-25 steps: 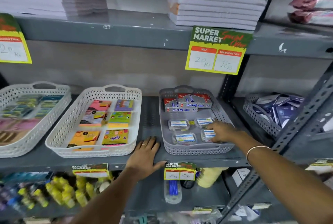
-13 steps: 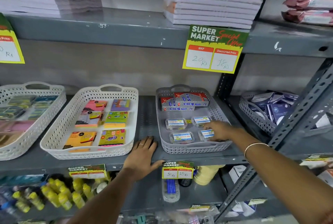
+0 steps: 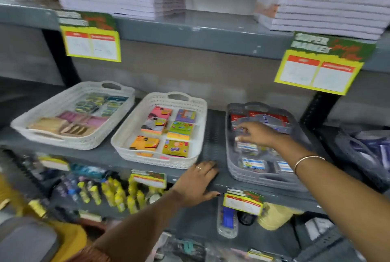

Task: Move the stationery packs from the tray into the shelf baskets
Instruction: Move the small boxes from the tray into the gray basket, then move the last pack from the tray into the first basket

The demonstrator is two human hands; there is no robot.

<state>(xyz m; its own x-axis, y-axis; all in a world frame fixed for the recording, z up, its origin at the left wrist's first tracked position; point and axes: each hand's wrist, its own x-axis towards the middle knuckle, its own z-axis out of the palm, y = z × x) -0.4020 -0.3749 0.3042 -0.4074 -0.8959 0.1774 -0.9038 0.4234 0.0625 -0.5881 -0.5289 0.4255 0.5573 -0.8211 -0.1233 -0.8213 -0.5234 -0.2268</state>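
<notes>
A grey basket (image 3: 234, 169) on the middle shelf holds small clear packs with blue labels (image 3: 253, 164) in front and red and grey packs (image 3: 274, 119) at the back. My right hand (image 3: 255, 134) hovers over the basket's middle with fingers spread, nothing held. My left hand (image 3: 197, 183) lies flat on the shelf edge between the grey basket and a white basket (image 3: 130, 152) of coloured sticky-note packs (image 3: 160, 123). The picture is blurred.
A second white basket (image 3: 42, 133) with green and pink packs stands at the left. Paper stacks (image 3: 329, 0) fill the top shelf. Yellow price cards (image 3: 316, 67) hang from shelf edges. Yellow bottles (image 3: 118, 196) crowd the lower shelf. A dark basket (image 3: 358, 156) sits far right.
The camera has swung left. My right hand has lifted off the front small packs and moved back and left over the grey basket. My left hand stays on the shelf edge.
</notes>
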